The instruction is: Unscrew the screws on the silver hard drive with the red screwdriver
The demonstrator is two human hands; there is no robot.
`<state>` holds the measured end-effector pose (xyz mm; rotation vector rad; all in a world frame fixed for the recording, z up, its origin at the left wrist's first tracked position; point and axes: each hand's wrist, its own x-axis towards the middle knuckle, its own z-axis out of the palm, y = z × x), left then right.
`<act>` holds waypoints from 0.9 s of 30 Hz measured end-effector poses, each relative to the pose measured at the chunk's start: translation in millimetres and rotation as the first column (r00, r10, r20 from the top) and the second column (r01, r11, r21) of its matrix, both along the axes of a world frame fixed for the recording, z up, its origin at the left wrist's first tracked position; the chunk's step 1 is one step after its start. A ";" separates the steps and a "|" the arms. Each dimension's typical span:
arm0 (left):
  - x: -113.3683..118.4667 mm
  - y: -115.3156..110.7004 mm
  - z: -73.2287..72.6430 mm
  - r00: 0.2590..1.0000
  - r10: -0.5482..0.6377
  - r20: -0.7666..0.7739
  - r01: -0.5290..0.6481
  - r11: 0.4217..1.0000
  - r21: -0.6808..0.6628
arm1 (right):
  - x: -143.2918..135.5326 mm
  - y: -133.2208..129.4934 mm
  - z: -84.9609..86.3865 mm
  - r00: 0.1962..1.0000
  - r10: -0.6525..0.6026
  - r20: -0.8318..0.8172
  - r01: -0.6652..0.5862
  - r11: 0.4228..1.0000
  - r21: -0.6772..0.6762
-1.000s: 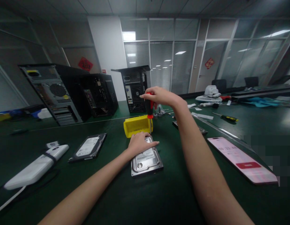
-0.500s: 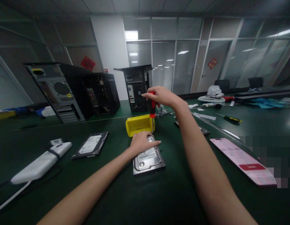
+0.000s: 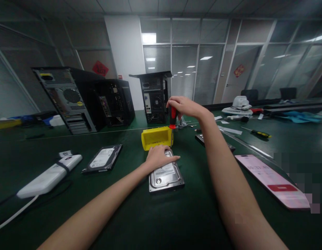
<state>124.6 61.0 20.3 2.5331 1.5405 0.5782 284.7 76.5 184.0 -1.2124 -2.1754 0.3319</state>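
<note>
The right hand (image 3: 185, 106) grips the screwdriver (image 3: 173, 119), best kept upright over the hard drive (image 3: 167, 177). The left hand (image 3: 158, 157) grips the hard drive, inward from the table's (image 3: 171, 218) far edge, bracing against twist.

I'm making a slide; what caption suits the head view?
Left hand on a hard drive, right hand holding a red-and-black screwdriver at the drive's far end.
</note>
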 end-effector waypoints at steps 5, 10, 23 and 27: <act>-0.6 -0.8 1.3 1.000 0.004 -0.002 -0.004 1.000 -0.022 | 8.2 4.4 -1.7 1.000 0.007 0.000 -0.007 1.000 -0.002; 0.0 -0.5 1.0 1.000 0.002 -0.012 -0.002 1.000 -0.009 | 7.5 6.7 -2.9 1.000 0.000 -0.009 0.001 0.999 0.034; -0.3 -0.7 1.7 1.000 -0.002 -0.005 0.002 1.000 -0.011 | 4.2 6.7 -4.3 0.999 0.049 0.000 -0.049 0.998 0.038; -0.2 -0.9 2.4 1.000 -0.004 -0.013 0.004 1.000 -0.028 | 5.8 3.4 -2.0 1.000 0.014 -0.021 -0.015 0.998 -0.062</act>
